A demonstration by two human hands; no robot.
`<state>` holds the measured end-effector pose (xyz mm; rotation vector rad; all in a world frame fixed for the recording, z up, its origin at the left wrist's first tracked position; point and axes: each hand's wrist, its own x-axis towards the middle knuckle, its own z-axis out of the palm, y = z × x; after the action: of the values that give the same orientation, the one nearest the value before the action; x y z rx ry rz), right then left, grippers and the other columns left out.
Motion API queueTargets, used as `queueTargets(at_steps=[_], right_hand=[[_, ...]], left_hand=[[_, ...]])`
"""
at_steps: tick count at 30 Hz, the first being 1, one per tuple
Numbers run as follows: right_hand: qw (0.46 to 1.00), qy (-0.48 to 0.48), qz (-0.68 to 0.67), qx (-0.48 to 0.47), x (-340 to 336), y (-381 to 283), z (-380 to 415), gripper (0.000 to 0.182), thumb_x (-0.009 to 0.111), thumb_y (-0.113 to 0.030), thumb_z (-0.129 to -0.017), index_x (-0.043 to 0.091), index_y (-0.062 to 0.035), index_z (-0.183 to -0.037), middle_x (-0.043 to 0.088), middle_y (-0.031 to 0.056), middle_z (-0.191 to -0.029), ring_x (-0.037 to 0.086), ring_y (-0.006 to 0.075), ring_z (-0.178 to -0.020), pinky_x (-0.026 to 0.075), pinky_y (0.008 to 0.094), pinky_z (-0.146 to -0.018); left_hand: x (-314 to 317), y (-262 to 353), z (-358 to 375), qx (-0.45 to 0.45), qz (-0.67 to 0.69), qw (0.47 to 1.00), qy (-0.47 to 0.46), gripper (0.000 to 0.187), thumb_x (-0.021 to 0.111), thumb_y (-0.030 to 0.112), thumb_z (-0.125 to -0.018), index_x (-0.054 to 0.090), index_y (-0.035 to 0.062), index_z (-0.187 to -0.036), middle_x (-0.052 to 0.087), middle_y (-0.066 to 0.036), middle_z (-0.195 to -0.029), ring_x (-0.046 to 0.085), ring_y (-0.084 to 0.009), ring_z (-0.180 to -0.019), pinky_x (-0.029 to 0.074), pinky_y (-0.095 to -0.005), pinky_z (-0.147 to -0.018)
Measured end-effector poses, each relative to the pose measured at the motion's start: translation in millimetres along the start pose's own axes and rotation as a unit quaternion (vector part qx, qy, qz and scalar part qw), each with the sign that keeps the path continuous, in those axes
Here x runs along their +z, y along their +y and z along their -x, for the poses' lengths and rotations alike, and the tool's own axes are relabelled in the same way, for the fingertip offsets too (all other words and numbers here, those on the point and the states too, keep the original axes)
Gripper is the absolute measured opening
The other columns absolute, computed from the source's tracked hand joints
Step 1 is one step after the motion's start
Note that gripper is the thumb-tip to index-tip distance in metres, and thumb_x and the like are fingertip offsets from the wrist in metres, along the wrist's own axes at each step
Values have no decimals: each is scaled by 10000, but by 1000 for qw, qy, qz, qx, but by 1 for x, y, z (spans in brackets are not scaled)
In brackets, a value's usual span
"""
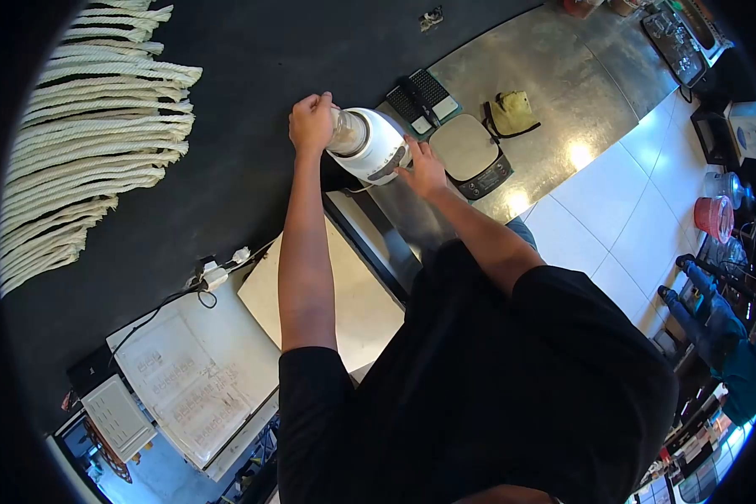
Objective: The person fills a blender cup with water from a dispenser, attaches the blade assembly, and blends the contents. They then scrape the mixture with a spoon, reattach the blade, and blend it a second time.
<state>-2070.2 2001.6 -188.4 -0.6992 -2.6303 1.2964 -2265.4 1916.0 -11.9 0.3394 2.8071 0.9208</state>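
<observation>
A blender with a white base (379, 144) and a clear jar (349, 132) stands at the back of the metal counter, near the dark wall. My left hand (312, 123) is closed over the top end of the jar. On the front of the base, my right hand (425, 170) has its thumb and fingers around the grey control panel. What the jar holds is hard to make out. Close by my right hand lies a kitchen scale (464, 149) with a pale square plate and black buttons.
A dark gridded device (422, 99) and a yellow cloth pouch (512, 112) lie on the metal counter (554, 76). Thick rope fringe (101, 143) hangs on the wall. A plug (218, 273) with cords sits above a white surface (185, 361). Another person (735, 353) stands far right, near a pink bucket (714, 217).
</observation>
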Motion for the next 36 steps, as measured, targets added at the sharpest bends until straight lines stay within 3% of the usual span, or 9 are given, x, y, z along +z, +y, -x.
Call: queueTargets(at_steps=[19, 22, 36], right_hand=[[999, -23, -8, 27, -13, -9, -4, 758, 802, -318, -786, 394, -154, -1404, 535, 175, -1221, 576, 411, -1129, 506, 512, -915], [998, -35, -3, 45, -11, -7, -3, 759, 810, -327, -776, 402, -148, -1391, 532, 151, -1225, 576, 376, -1144, 510, 489, -915], [997, 26, 50, -44, -2, 3, -4, 747, 747, -422, -826, 398, -120, -1414, 536, 132, -1170, 616, 386, -1029, 534, 488, -820]], left_hand=[[-1, 6, 6, 2, -10, 1000, 1, 364, 560, 385, -919, 740, 99, -785, 753, -65, -830, 701, -313, -873, 506, -409, -838], [1, -1, 1, 5, -4, 1000, -5, 361, 558, 383, -919, 739, 98, -792, 754, -65, -834, 701, -311, -871, 506, -408, -837], [3, 0, 2, 6, -2, 1000, -2, 333, 548, 347, -900, 744, 100, -794, 756, -62, -832, 699, -309, -863, 504, -404, -846]])
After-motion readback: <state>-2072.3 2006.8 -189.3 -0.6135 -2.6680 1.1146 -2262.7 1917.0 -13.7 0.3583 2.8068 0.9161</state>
